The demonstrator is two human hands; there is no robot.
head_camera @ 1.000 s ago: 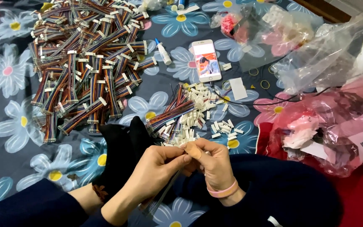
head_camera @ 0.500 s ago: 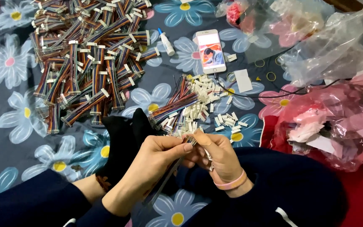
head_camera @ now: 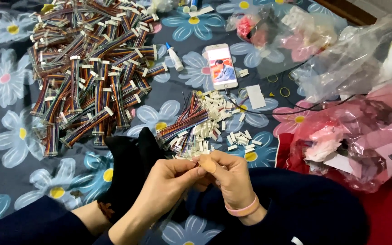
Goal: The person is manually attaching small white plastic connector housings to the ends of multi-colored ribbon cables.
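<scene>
Sitting low in the middle of the frame, the left hand (head_camera: pixel 166 181) and right hand (head_camera: pixel 227 174) meet fingertip to fingertip, pinching a small white plug (head_camera: pixel 197 159) between them; what else they grip is hidden. Just above them lies a loose heap of white plugs (head_camera: pixel 218 122) beside a bundle of coloured wires (head_camera: pixel 182 124). The upper left holds a big pile of finished wire bundles (head_camera: pixel 91 68). A phone (head_camera: pixel 221 66) lies at upper centre, clear plastic bags (head_camera: pixel 355 63) at right, all on a flowered cloth (head_camera: pixel 5 136).
</scene>
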